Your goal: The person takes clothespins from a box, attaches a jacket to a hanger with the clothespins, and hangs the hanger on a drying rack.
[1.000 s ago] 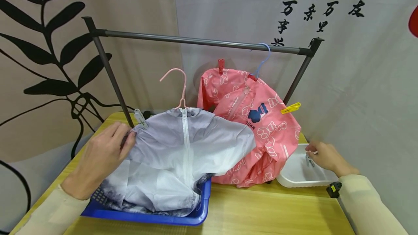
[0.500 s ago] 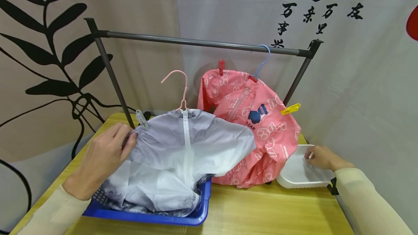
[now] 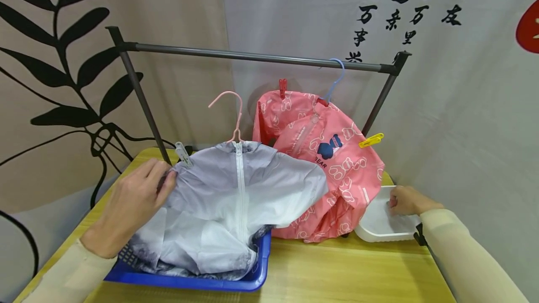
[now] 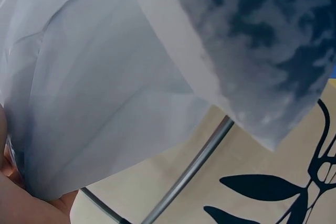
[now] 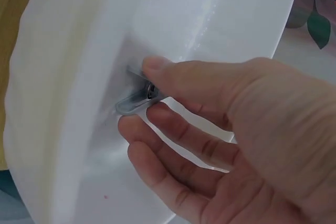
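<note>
A jacket fading from grey to white [image 3: 210, 191] hangs on a pink hanger [image 3: 239, 118], its lower part in a blue basket [image 3: 252, 285]. My left hand [image 3: 130, 202] grips the jacket at its left shoulder, just below a pale grey clothespin [image 3: 183, 154] clipped there. The left wrist view is mostly filled by the jacket's cloth [image 4: 115, 93], with part of the hand [image 4: 26, 200] at the lower left. Over at the right, my right hand [image 3: 407, 201] reaches into a white tray [image 3: 375, 236]. Its thumb and fingers pinch a grey clothespin [image 5: 137, 99], hidden in the head view.
A pink child's jacket [image 3: 349, 172] hangs by a blue hanger [image 3: 339, 78] from a dark metal rack [image 3: 252, 54]. Red [image 3: 283, 88] and yellow [image 3: 371, 140] clothespins are clipped to it. All stands on a wooden table [image 3: 337, 270] before a curtain.
My right hand has shifted slightly left within the tray, and the clothespin seen by its fingers earlier is now covered in the head view. The left hand keeps its hold on the grey jacket.
</note>
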Available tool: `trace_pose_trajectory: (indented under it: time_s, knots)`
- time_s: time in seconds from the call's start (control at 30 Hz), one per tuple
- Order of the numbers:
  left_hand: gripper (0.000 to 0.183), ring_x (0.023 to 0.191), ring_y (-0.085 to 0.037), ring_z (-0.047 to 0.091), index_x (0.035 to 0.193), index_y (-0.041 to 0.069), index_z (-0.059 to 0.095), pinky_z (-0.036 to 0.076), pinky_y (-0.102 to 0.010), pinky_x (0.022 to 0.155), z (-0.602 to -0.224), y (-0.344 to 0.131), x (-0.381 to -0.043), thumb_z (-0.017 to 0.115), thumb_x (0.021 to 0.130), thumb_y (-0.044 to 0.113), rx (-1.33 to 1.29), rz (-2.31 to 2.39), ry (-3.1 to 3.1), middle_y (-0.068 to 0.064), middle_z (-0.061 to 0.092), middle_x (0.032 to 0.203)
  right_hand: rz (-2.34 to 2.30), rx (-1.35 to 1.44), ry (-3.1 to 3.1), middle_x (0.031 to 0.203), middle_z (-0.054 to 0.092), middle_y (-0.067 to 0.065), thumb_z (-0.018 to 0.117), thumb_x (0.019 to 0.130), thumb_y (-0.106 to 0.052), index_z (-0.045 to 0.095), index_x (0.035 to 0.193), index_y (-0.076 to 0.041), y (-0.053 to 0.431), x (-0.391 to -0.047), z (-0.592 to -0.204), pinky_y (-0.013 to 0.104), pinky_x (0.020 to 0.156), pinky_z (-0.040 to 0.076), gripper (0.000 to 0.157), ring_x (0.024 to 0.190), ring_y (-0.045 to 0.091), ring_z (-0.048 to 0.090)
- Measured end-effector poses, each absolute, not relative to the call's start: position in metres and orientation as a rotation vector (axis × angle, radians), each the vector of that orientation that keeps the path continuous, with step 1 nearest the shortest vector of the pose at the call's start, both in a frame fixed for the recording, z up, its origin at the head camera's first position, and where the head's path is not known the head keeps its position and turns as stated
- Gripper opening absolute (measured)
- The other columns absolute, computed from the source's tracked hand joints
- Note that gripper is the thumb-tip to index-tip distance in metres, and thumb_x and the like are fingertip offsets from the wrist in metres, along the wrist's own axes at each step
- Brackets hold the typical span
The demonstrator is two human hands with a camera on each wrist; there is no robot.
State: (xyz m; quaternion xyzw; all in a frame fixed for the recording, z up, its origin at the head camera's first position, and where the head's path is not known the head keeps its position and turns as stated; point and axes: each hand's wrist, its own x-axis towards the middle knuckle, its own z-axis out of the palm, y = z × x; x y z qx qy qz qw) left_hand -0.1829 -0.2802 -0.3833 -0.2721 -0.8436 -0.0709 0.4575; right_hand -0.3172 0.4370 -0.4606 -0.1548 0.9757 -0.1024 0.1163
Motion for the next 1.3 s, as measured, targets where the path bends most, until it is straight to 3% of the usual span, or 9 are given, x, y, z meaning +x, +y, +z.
trace_pose_trajectory:
  time_s: [0.4,0.83,1.3]
  knots:
    - [0.049,0.064,-0.013,0.043,0.095,0.003,0.06,0.034,-0.025,0.053,-0.38,-0.278,-0.182,0.042,0.127,0.035,-0.667,-0.149,-2.086,-0.004,0.05,0.081,-0.343,-0.444,2.882,0.083,0.067,0.001,0.093,0.079,-0.002,0.07,0.086,-0.011,0.439,-0.321,-0.472,0.032,0.075,0.048,0.026,0.081,0.018,0.059]
    - [0.048,0.062,-0.012,0.042,0.094,0.003,0.061,0.035,-0.025,0.051,-0.379,-0.277,-0.182,0.044,0.126,0.034,-0.675,-0.165,-2.065,-0.004,0.051,0.08,-0.382,-0.317,2.823,0.093,0.067,0.007,0.088,0.09,-0.004,0.07,0.098,-0.007,0.437,-0.316,-0.469,0.036,0.076,0.048,0.021,0.087,0.024,0.06]
    - [0.047,0.062,-0.013,0.043,0.095,0.002,0.062,0.035,-0.026,0.051,-0.379,-0.278,-0.182,0.045,0.126,0.034,-0.669,-0.162,-2.06,-0.005,0.052,0.081,-0.443,-0.353,2.891,0.095,0.075,0.011,0.089,0.09,-0.002,0.073,0.102,-0.002,0.442,-0.311,-0.47,0.036,0.075,0.052,0.02,0.086,0.024,0.064]
